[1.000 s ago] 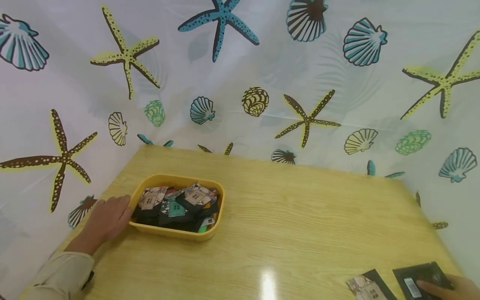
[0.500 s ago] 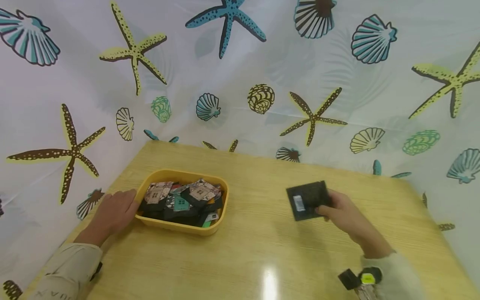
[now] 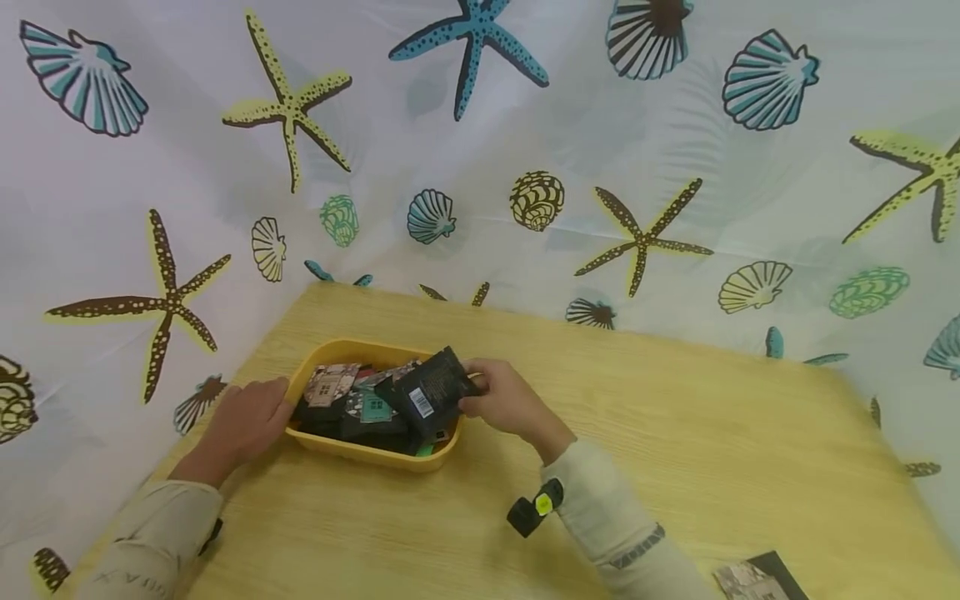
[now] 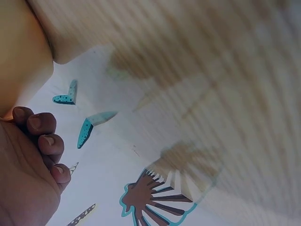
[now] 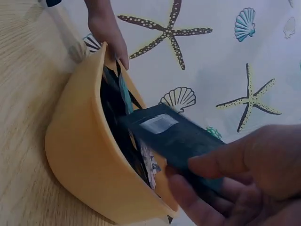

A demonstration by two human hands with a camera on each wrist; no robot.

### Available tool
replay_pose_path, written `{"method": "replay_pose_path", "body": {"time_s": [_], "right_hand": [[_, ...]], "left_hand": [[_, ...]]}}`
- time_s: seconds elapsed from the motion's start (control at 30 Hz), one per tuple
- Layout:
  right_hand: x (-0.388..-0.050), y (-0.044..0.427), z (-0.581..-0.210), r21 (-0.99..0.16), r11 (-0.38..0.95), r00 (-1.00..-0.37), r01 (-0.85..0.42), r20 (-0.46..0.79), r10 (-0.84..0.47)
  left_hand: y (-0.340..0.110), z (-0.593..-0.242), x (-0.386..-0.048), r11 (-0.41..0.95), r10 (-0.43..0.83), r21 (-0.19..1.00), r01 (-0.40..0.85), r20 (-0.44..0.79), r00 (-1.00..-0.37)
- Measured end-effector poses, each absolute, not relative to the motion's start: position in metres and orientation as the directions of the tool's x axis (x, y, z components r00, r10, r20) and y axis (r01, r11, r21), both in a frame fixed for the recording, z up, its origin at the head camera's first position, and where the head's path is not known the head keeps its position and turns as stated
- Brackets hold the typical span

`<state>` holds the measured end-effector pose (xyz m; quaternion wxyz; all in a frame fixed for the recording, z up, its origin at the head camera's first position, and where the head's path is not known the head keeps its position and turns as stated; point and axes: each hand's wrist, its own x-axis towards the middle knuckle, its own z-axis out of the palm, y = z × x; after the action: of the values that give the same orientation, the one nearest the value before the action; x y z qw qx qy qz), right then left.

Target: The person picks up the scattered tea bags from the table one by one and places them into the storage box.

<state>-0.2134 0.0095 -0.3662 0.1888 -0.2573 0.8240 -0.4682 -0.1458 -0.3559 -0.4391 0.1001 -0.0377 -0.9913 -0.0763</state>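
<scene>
My right hand [image 3: 502, 396] pinches a black flat packet [image 3: 431, 392] by its right end, over the right part of a yellow plastic bin [image 3: 360, 450]. The packet carries a white barcode label; in the right wrist view it slants over the bin's opening, thumb on top and fingers below. Inside the bin lie several dark packets [image 3: 330, 385] with floral paper labels, one label teal. My left hand [image 3: 251, 417] holds the bin's left end at the rim. In the left wrist view its fingers [image 4: 49, 141] are curled beside the bin's outer wall [image 4: 23, 56].
Another dark packet with a floral label [image 3: 757, 579] lies at the front right of the wooden table [image 3: 637, 417], partly cut off by the frame. A white cloth [image 3: 487, 150] printed with starfish and shells hangs behind and beside the table.
My right hand has carried the black packet from the front right, leftwards across the table, to above the bin. My left hand has stayed at the bin's left end. The view has shifted slightly.
</scene>
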Motion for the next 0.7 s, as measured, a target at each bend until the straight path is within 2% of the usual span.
{"method": "replay_pose_path", "body": {"time_s": [0.1, 0.2, 0.33, 0.43, 0.53, 0.63, 0.7], "right_hand": [[-0.212, 0.012, -0.371, -0.846, 0.409, -0.725, -0.341, -0.04, -0.687], [-0.21, 0.033, -0.373, -0.834, 0.375, -0.672, -0.405, -0.006, -0.74], [-0.204, 0.094, -0.372, -0.805, 0.385, -0.671, -0.451, 0.022, -0.741], [-0.195, 0.155, -0.371, -0.761, 0.449, -0.7, -0.468, 0.009, -0.714], [-0.177, 0.221, -0.375, -0.69, 0.579, -0.763, -0.434, -0.06, -0.644], [-0.158, 0.278, -0.386, -0.573, 0.766, -0.853, -0.291, -0.207, -0.479], [-0.146, 0.308, -0.398, -0.462, 0.869, -0.883, -0.179, -0.314, -0.349]], "left_hand": [[-0.355, -0.439, -0.148, 0.985, 0.06, 0.145, 0.091, 0.209, -0.976], [-0.357, -0.441, -0.148, 0.985, 0.053, 0.149, 0.085, 0.204, -0.978], [-0.357, -0.445, -0.146, 0.985, 0.037, 0.16, 0.069, 0.195, -0.98], [-0.357, -0.448, -0.144, 0.984, 0.028, 0.167, 0.061, 0.195, -0.98], [-0.355, -0.447, -0.143, 0.983, 0.037, 0.167, 0.07, 0.196, -0.98], [-0.354, -0.445, -0.144, 0.983, 0.05, 0.164, 0.084, 0.202, -0.978], [-0.355, -0.443, -0.145, 0.983, 0.055, 0.161, 0.088, 0.2, -0.978]]}}
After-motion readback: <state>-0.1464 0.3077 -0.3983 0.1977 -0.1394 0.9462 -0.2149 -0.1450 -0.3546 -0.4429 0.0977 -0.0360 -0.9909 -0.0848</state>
